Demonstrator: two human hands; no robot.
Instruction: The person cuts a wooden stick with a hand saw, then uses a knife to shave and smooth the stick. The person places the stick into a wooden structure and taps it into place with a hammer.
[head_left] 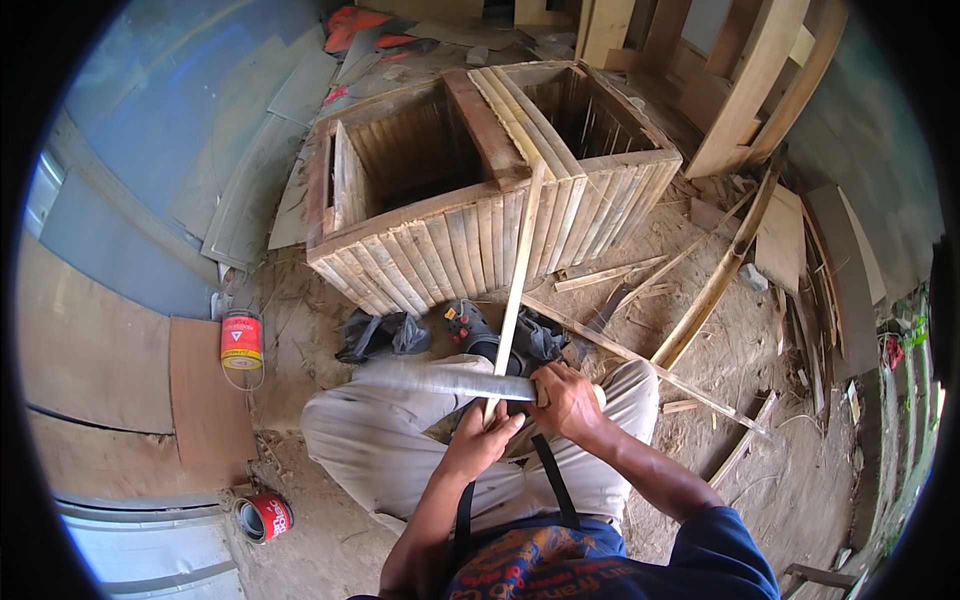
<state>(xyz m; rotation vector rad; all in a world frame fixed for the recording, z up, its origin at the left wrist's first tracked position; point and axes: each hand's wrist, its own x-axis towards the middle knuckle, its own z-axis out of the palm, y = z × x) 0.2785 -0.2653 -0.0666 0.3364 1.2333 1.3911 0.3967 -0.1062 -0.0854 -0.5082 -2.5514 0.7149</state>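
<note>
My left hand point(478, 441) is closed around the lower end of a long pale bamboo or wood strip point(521, 262). The strip slants up and away from my lap, its far end by the front rim of a slatted wooden box point(440, 262). In my closed right hand point(568, 402) is the handle of a broad-bladed knife like a machete point(455, 383). Its blade, blurred toward the tip, points left and crosses the strip just above my left hand. I sit with my legs folded, the knife over my lap.
Two red cans, one upright point(241, 340) and one lying over point(265, 518), are at the left. Dark plastic bags point(383, 334) lie before my feet. Wood offcuts and a long split pole point(722, 278) litter the dirt floor at right. Boards point(745, 95) lean behind.
</note>
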